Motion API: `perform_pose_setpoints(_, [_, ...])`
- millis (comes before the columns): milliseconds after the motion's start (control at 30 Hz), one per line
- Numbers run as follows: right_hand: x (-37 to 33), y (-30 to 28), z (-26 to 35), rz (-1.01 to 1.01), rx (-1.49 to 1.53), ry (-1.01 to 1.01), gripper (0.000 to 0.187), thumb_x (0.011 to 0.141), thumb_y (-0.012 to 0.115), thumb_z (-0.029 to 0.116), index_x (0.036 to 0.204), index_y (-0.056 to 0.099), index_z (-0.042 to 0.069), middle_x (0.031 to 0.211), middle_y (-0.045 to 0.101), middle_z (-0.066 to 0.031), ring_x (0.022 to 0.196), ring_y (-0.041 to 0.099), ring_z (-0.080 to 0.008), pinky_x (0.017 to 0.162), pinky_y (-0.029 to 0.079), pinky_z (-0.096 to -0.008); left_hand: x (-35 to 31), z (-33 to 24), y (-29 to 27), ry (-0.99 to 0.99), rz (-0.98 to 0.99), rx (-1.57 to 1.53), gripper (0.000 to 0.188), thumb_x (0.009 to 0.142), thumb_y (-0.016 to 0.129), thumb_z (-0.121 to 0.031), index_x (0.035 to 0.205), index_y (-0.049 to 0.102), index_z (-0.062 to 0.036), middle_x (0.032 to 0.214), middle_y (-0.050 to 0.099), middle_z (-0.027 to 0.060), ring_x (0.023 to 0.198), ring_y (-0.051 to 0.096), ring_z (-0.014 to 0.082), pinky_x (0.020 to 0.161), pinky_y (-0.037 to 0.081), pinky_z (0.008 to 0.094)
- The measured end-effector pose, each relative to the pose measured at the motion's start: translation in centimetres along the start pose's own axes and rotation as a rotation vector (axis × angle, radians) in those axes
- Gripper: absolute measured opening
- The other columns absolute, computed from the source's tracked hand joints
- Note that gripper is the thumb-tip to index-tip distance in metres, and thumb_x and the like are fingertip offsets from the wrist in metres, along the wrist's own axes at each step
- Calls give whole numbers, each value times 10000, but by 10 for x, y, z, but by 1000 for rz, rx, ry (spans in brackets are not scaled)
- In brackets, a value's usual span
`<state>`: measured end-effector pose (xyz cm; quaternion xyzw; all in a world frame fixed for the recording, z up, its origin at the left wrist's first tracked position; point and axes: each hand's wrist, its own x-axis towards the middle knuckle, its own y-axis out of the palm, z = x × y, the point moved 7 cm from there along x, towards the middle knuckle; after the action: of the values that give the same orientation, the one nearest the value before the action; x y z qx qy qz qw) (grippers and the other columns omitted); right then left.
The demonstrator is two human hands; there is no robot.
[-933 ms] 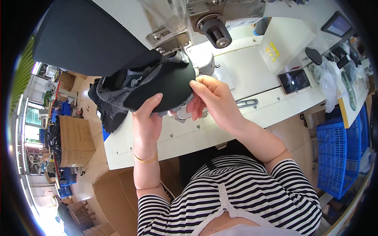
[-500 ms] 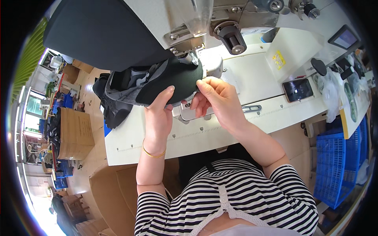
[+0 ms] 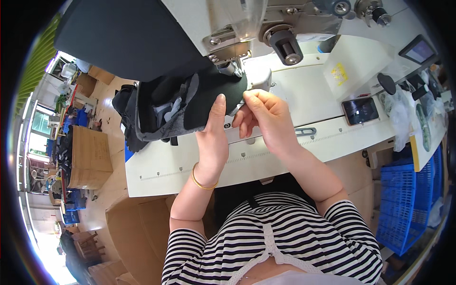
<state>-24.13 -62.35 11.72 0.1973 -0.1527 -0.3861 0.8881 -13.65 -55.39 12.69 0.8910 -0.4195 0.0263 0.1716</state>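
Observation:
A hollow black and grey fabric piece [image 3: 202, 102], its exact kind unclear, lies under the presser foot [image 3: 231, 68] of an industrial sewing machine [image 3: 223, 40]. My left hand [image 3: 213, 140] grips its near edge, thumb flat on top and fingers curled out of sight beneath. Thumb and forefinger of my right hand [image 3: 270, 116] pinch the right edge of the piece, close to the machine's white rounded arm end [image 3: 260, 76]. The other right fingers are curled below. More of the same dark fabric hangs off to the left, partly behind the black panel [image 3: 128, 42].
A ruler strip runs along the white table's front edge [image 3: 285, 142]. At the right lie a phone [image 3: 360, 111] and plastic bags [image 3: 396, 114], with a small screen [image 3: 418, 49] behind. Blue crates [image 3: 403, 204] stand at lower right, cardboard boxes [image 3: 90, 156] at left.
My left hand has shifted right and slightly down along the fabric's edge. The piece has turned a little, showing more of its hollow inside. The right hand keeps its pinch.

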Motion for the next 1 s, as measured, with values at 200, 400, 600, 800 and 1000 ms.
perform_pose_setpoints(200, [-1, 3, -2, 11, -3, 2, 256, 989, 467, 215, 845, 538, 16, 685, 631, -91, 504, 579, -121, 455, 461, -228, -3, 2, 14, -1, -34, -3, 248, 961, 539, -239, 966, 620, -4, 872, 616, 19, 719, 531, 69, 625, 446, 220])
perform_pose_setpoints(400, [0, 0, -1, -43, -4, -43, 202, 975, 500, 194, 925, 559, 8, 684, 610, -50, 522, 564, -86, 453, 424, -204, -4, 15, 29, -140, -3, -44, 358, 974, 499, -354, 766, 579, -74, 585, 498, -29, 439, 363, 30, 389, 269, 201])
perform_pose_setpoints(600, [-4, -3, -1, -45, 41, -36, 223, 982, 471, 192, 1007, 573, -5, 773, 631, -60, 571, 579, -83, 493, 433, -202, -31, 26, 19, 182, 32, 313, 204, 926, 572, -178, 834, 635, -7, 667, 589, -4, 621, 587, 131, 623, 500, 263])
perform_pose_setpoints(800, [-17, -38, -6, -38, -171, 29, 338, 1001, 403, 245, 972, 601, -28, 885, 656, -110, 654, 624, -121, 558, 494, -220, -61, -78, -80, 666, 160, 834, 246, 966, 427, -136, 1067, 547, 53, 993, 630, 166, 912, 611, 201, 824, 491, 312])
perform_pose_setpoints(1000, [-17, 20, -10, 105, -147, 70, 310, 1001, 425, 256, 1039, 548, -26, 935, 634, -98, 764, 671, -172, 561, 517, -232, 89, 1, -145, -131, 113, -118, 425, 992, 403, -327, 1168, 566, 23, 1082, 631, 117, 1020, 596, 197, 944, 440, 305])
